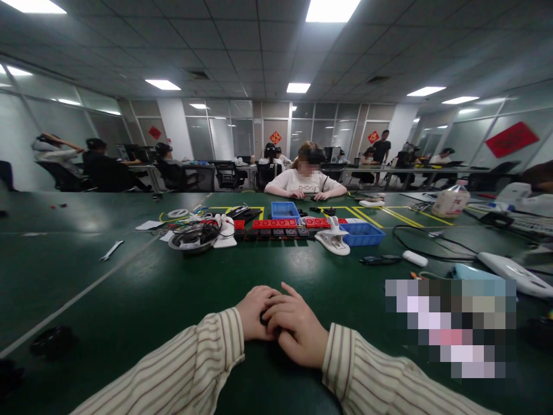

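My left hand (254, 313) and my right hand (298, 327) meet low over the green table, in the middle of the view. Between them a small black thing (263, 316) shows only in part, and its kind is hidden by the fingers. The left fingers curl around it. My right fingers lie bent over the left hand and the black thing, with the thumb side raised a little. Both wrists come out of striped cuffs.
Ahead stand a metal bowl of cables (192, 245), red blocks (276, 223), black blocks (276, 234), a white clip (334, 237) and blue trays (363, 234) (284, 211). A wrench (112, 251) lies left, a white power bank-like box (514, 274) right. Another person (306, 178) sits opposite.
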`<state>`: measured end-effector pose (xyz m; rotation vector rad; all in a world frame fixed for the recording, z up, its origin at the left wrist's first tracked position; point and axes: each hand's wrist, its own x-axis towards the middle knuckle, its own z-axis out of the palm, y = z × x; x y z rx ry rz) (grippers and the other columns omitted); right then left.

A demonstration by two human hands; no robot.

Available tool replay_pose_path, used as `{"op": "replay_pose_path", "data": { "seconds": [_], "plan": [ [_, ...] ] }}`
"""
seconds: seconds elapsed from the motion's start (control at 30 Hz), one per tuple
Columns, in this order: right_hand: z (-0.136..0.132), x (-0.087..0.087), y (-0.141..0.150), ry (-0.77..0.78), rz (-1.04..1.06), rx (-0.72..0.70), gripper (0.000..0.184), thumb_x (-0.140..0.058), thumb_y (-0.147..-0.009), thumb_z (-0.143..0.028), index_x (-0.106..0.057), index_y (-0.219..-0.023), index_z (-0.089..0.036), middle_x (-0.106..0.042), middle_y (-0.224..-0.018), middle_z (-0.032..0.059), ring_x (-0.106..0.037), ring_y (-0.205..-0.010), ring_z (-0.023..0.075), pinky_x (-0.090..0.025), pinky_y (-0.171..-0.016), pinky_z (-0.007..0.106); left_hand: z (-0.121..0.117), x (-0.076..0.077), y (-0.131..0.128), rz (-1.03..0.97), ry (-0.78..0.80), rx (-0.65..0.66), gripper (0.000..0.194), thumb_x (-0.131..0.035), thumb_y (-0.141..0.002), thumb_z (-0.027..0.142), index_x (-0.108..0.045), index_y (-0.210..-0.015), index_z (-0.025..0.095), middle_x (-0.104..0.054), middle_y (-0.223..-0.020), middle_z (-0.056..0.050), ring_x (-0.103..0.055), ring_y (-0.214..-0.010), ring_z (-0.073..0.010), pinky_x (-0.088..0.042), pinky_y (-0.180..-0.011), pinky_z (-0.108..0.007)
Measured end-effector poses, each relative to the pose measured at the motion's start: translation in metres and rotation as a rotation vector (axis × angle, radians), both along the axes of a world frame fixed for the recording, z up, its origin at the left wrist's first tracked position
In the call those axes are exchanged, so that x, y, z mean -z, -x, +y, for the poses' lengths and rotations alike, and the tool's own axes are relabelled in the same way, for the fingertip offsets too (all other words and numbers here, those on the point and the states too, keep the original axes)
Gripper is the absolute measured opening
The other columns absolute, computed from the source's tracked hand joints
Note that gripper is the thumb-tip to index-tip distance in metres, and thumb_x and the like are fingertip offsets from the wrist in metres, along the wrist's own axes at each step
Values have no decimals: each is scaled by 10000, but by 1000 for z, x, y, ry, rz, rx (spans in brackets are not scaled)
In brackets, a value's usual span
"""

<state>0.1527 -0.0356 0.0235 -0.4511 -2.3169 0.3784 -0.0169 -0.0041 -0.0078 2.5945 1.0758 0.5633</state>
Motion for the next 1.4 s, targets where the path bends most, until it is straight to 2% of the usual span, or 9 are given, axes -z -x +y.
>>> {"op": "replay_pose_path", "data": {
  "seconds": [0.2,0.33,0.47,0.67,0.87,1.0,1.17,1.27,1.4],
  "plan": [
    [1,-2,-4,23,24,185,352,-501,-709,-294,-480,-1043,-182,-546,-1052,69,-470,-1006,214,-217,-989,462,-15,-9,-6,-35,-84,-170,789,-703,-486,522,-450,-1150,179,-493,-1138,-87,-432,-1066,-282,-229,-1002,-487],
    [6,4,-1,80,-19,360,372,-562,-701,-466,-492,-907,-165,-527,-889,60,-467,-835,206,-367,-785,381,-23,-16,-12,-10,-88,-255,675,-700,-480,542,-523,-1016,173,-515,-1027,-76,-461,-1009,-270,-168,-1017,-525],
    [7,4,2,94,-134,448,239,-614,-689,-372,-519,-785,-174,-514,-806,33,-446,-794,191,-359,-744,351,-21,-15,-13,2,-53,-225,535,-710,-514,455,-569,-969,211,-530,-963,-37,-489,-942,-236,-171,-1015,-520],
    [5,3,2,71,-46,171,228,-473,-606,-73,-567,-781,-186,-583,-852,24,-465,-851,182,-355,-807,354,-6,-7,-3,-42,9,-71,417,-730,-495,291,-632,-892,211,-502,-1045,-41,-457,-993,-242,-368,-918,-364],
    [3,2,2,16,27,16,198,-412,-628,-69,-559,-621,-202,-617,-728,0,-504,-829,169,-367,-836,357,-1,-3,0,-42,10,5,366,-734,-495,303,-657,-843,221,-477,-1121,-35,-429,-1073,-255,-313,-979,-368],
    [0,-4,0,-1,15,5,213,-409,-674,-108,-577,-760,-208,-625,-803,11,-511,-871,174,-354,-869,373,-5,-3,-2,26,9,-55,606,-718,-506,393,-561,-1069,236,-474,-1170,-52,-413,-1104,-273,-264,-1001,-455],
    [0,-3,-1,2,48,210,327,-492,-749,-387,-502,-991,-167,-551,-990,79,-472,-938,219,-337,-863,403,-19,-8,-10,55,-51,-251,872,-689,-477,545,-381,-1211,186,-448,-1213,-113,-375,-1139,-319,-79,-1000,-612],
    [4,4,0,46,-19,380,387,-515,-731,-509,-496,-899,-161,-531,-878,67,-470,-820,208,-367,-765,374,-27,-11,-16,51,-96,-338,748,-665,-469,589,-473,-1058,169,-506,-1039,-89,-444,-1021,-295,-121,-1005,-579],
    [6,7,3,94,-166,449,298,-585,-712,-450,-498,-793,-177,-510,-789,29,-450,-765,187,-361,-723,345,-28,-11,-20,80,-33,-358,538,-666,-504,538,-546,-887,179,-498,-866,-38,-477,-869,-240,-235,-972,-515]
  ]
}}
